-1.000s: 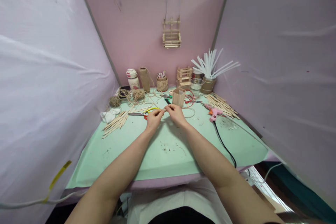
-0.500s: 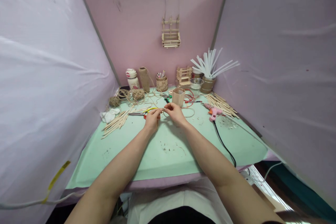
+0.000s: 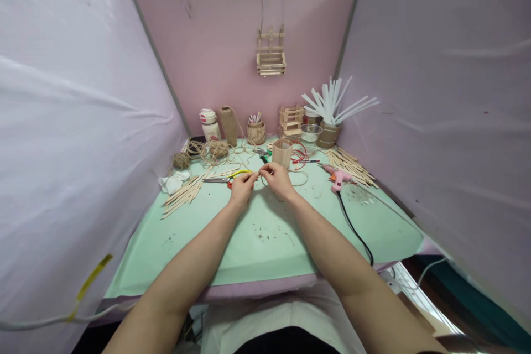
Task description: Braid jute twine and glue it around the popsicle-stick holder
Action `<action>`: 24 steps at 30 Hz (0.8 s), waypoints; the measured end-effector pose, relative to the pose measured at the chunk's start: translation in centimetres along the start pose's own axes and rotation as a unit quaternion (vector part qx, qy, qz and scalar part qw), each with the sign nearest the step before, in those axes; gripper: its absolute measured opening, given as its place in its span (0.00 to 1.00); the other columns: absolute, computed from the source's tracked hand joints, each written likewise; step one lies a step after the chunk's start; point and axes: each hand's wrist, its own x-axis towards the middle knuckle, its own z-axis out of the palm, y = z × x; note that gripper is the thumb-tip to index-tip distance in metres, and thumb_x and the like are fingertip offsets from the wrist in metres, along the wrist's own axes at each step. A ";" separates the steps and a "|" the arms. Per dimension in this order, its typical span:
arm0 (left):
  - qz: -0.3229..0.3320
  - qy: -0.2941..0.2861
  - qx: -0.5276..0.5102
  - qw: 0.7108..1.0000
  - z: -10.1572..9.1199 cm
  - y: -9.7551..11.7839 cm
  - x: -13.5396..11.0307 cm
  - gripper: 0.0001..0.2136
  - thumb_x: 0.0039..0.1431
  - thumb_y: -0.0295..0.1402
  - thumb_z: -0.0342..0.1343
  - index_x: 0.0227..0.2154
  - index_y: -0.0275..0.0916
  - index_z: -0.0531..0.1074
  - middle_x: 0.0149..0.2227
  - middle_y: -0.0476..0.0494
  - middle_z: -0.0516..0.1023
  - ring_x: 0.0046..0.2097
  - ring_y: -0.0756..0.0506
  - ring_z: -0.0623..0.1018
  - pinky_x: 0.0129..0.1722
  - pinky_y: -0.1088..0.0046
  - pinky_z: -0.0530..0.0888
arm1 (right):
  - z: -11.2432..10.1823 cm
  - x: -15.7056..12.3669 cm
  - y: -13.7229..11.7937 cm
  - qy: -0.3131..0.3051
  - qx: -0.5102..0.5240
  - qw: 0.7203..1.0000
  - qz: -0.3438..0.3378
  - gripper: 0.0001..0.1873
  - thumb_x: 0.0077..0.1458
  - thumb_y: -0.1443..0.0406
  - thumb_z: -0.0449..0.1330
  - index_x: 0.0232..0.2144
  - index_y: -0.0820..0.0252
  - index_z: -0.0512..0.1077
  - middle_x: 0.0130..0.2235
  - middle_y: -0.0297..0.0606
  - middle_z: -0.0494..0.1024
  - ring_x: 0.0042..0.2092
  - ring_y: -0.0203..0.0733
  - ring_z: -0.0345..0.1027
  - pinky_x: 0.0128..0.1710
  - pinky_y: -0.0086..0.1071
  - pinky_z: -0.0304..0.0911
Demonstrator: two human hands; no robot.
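Note:
My left hand (image 3: 243, 188) and my right hand (image 3: 277, 179) meet over the middle of the table, fingertips almost touching. Both are closed in a pinch on a thin piece of twine (image 3: 307, 177), whose loop curves out on the table to the right of my right hand. The exact grip between the fingertips is too small to see. Just behind my right hand stands a small cup made of wooden sticks (image 3: 282, 154). Scissors (image 3: 216, 180) with red and yellow handles lie beside my left hand, partly covered by it.
Wooden sticks lie in piles at left (image 3: 182, 197) and right (image 3: 352, 166). A pink glue gun (image 3: 340, 178) with a black cord rests at right. Tangled twine (image 3: 199, 149), a twine spool (image 3: 228, 126), a bottle (image 3: 209, 125) and a pot of white glue sticks (image 3: 330, 134) line the back.
My left hand's fingertips have shifted very slightly to the right. Both hands keep their pinch in nearly the same place, and the objects on the table have not moved.

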 end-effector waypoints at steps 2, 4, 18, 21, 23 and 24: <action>0.019 0.000 0.044 0.999 -0.1 0.0 0.0 0.15 0.44 0.44 0.61 0.27 0.35 0.77 0.26 0.47 0.73 0.27 0.51 0.67 0.27 0.74 0.61 | 0.0 0.1 0.3 0.010 -0.025 1.000 -0.014 0.07 0.52 0.64 0.54 0.25 0.59 0.69 0.29 0.35 0.72 0.33 0.38 0.65 0.37 0.31 0.60; 0.030 -0.001 0.074 0.997 -0.1 0.3 -0.2 0.13 0.46 0.43 0.60 0.26 0.36 0.77 0.26 0.47 0.74 0.29 0.50 0.69 0.30 0.74 0.63 | 0.0 0.1 0.6 0.029 -0.055 0.998 -0.018 0.07 0.53 0.64 0.52 0.26 0.59 0.67 0.30 0.36 0.71 0.35 0.39 0.64 0.38 0.32 0.59; 0.060 -0.106 0.092 0.988 0.1 1.4 -0.8 0.11 0.47 0.41 0.60 0.25 0.36 0.76 0.26 0.47 0.74 0.31 0.49 0.70 0.34 0.73 0.65 | -0.1 0.5 1.3 0.115 -0.051 0.990 0.058 0.10 0.55 0.62 0.49 0.29 0.59 0.67 0.31 0.38 0.72 0.36 0.42 0.65 0.39 0.34 0.58; 0.033 -0.110 0.067 0.991 0.2 1.4 -1.0 0.14 0.48 0.43 0.59 0.27 0.36 0.77 0.25 0.47 0.74 0.28 0.50 0.68 0.29 0.74 0.63 | -1.1 0.8 1.2 0.100 0.032 0.993 0.056 0.11 0.53 0.59 0.51 0.29 0.59 0.68 0.30 0.36 0.73 0.34 0.40 0.65 0.36 0.32 0.59; 0.007 -0.107 0.029 0.994 0.4 1.3 -1.0 0.16 0.48 0.45 0.59 0.29 0.35 0.77 0.25 0.47 0.73 0.24 0.53 0.63 0.25 0.75 0.59 | -1.5 1.0 1.1 0.101 0.078 0.990 0.065 0.12 0.51 0.57 0.53 0.28 0.60 0.68 0.29 0.35 0.72 0.33 0.38 0.64 0.35 0.31 0.59; -0.005 -0.102 0.007 0.995 0.4 1.2 -0.9 0.17 0.48 0.45 0.58 0.30 0.35 0.77 0.24 0.47 0.72 0.22 0.54 0.60 0.23 0.75 0.57 | -1.6 1.1 1.1 0.102 0.095 0.988 0.069 0.12 0.51 0.56 0.54 0.28 0.60 0.68 0.29 0.35 0.72 0.32 0.38 0.64 0.34 0.31 0.59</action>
